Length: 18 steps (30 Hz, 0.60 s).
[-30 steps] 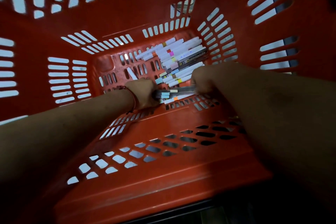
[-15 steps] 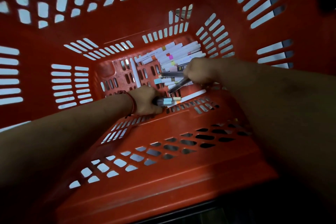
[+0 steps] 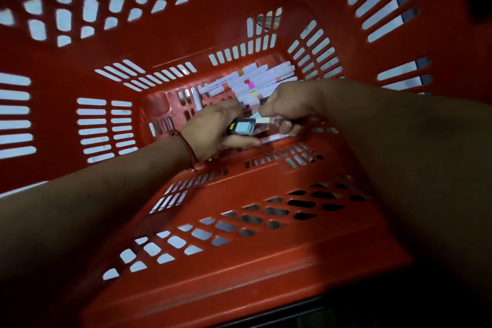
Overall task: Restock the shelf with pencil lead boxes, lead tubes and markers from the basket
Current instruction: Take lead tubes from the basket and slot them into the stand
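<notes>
Red plastic basket: gathering step. Left hand clasps marker bundle; right hand pinches single marker. Next, likely: lift out, shelve.

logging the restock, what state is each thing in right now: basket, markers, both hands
red slotted plastic basket: upright, markers on its floor
pile of white colour-banded markers: lying loose in the far right corner
lone white marker: lying apart, left of the pile
bundle of blue-capped markers: held in the left hand
left hand: curled round the bundle
right hand: pinching a slim pale-ended marker beside the bundle
</notes>
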Tool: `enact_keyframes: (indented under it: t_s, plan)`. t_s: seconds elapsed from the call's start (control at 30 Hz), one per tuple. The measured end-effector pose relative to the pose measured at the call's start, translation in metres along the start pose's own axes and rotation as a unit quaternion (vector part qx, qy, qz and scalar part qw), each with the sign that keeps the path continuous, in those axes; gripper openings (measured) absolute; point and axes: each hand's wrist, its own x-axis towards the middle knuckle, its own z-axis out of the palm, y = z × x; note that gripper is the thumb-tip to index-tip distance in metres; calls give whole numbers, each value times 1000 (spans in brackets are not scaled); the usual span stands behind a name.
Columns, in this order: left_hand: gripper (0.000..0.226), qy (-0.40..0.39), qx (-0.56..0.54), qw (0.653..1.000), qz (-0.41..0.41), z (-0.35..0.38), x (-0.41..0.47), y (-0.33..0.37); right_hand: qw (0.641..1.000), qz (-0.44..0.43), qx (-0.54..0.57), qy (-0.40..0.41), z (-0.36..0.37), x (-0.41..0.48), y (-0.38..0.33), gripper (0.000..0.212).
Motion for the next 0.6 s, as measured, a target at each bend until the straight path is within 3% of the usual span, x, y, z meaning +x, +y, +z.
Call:
enact_keyframes:
  t_s: [0.17,0.3,0.4,0.47,0.6]
  plan:
    - [37,-12,5,1000,8,3,3,-1,997,29,-10,-67,2,-1,-2,32]
    - [43,-8,-43,996,-83,5,0,1,994,24,61,-86,4,0,-5,36]
    - [42,13,-128,980,-148,10,-1,-3,994,-14,105,2,5,0,-11,37]
    - [30,44,-204,961,-182,11,1,1,985,-30,149,80,1,1,-11,45]
    - [15,189,-347,894,-212,6,11,17,973,-21,149,177,-7,6,-5,50]
